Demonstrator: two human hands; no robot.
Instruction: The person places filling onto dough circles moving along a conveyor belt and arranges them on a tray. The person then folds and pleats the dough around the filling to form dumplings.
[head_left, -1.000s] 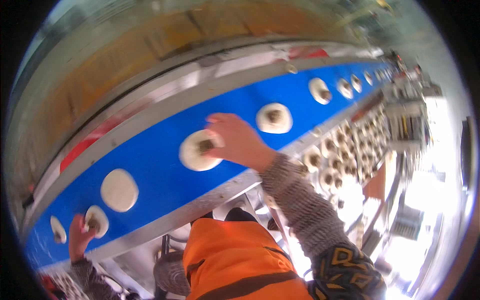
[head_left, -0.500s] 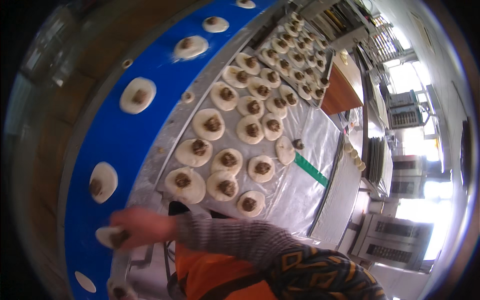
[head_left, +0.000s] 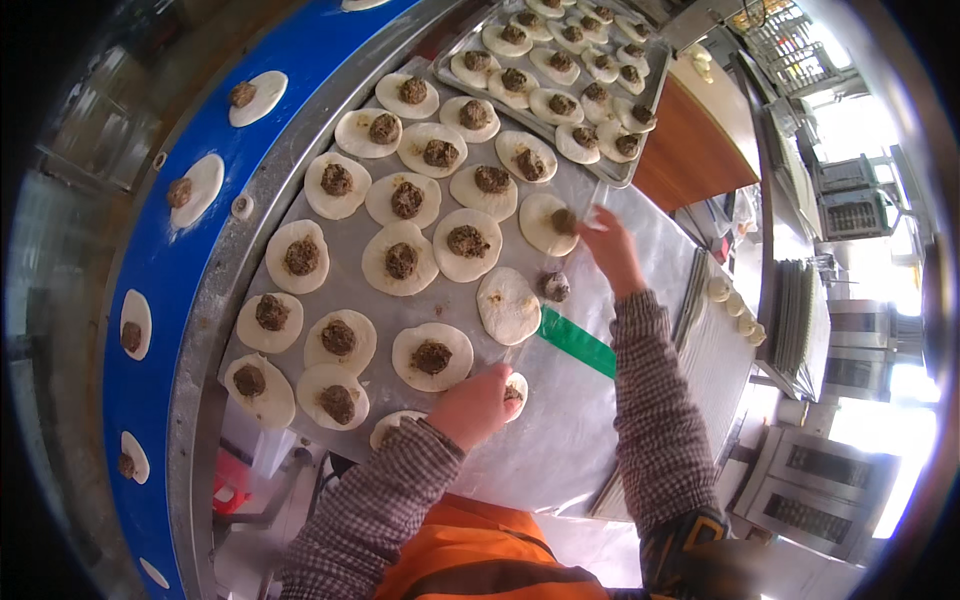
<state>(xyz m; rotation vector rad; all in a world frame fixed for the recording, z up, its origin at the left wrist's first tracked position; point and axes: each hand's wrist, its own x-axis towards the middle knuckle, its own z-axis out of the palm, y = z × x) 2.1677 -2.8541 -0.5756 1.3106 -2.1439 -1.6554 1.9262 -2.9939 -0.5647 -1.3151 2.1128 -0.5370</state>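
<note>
My left hand is closed on a dough round with filling, just above the near edge of the metal table; part of the round is hidden behind my fingers. Farther right, my right hand reaches over the table with thumb and forefinger apart. Its fingertips are beside a slightly blurred brown filling ball on a dough round. Between my hands lie a bare dough round and a loose filling ball. Several filled dough rounds cover the table to the left.
On the left runs a blue conveyor belt carrying several filled rounds. A metal tray packed with filled rounds stands at the far end. Green tape crosses the table. Small dough balls sit at the right.
My view has turned toward the table. One hand reached over the belt with a filled round; now my left hand holds one over the table, and my right hand is by another round.
</note>
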